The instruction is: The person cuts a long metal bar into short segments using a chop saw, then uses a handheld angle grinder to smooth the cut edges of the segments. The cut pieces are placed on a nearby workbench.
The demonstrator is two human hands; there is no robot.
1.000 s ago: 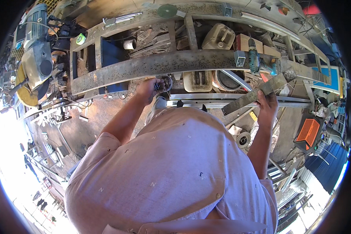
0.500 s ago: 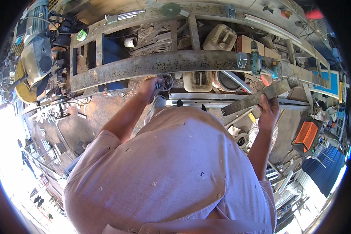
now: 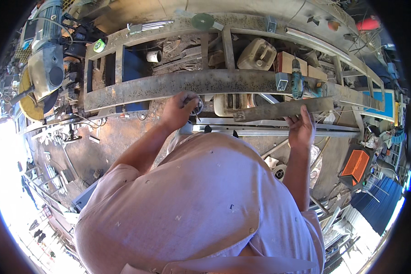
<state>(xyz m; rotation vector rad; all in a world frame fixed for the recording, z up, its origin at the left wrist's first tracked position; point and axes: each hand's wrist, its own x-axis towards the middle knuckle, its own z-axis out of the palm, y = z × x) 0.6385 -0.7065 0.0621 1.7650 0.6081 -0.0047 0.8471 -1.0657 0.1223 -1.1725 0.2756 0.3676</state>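
Observation:
My right hand point(image 3: 301, 130) grips a long, flat, grimy metal bar point(image 3: 274, 110), which lies nearly level just in front of the bench's near edge. The thumb and fingers close on the bar's right half. My left hand point(image 3: 180, 111) is curled at the near rail of the steel bench point(image 3: 146, 89). Right beside its fingers is a small round, ring-like thing point(image 3: 199, 108) with dark contents. The fingers are pressed together, but what they pinch is too small and covered to make out.
On the bench lie a cordless drill point(image 3: 297, 80), a short square tube point(image 3: 281, 82) and a green disc point(image 3: 202, 21). A jerrycan point(image 3: 256, 54) stands between the rails. A cut-off saw point(image 3: 43, 73) is at the left. Long metal profiles point(image 3: 260, 132) lie near my legs.
The metal bar has swung from a slant to nearly level and moved left with my right hand. My left hand stays by the ring-like thing, its fingers now more curled. The view has shifted slightly.

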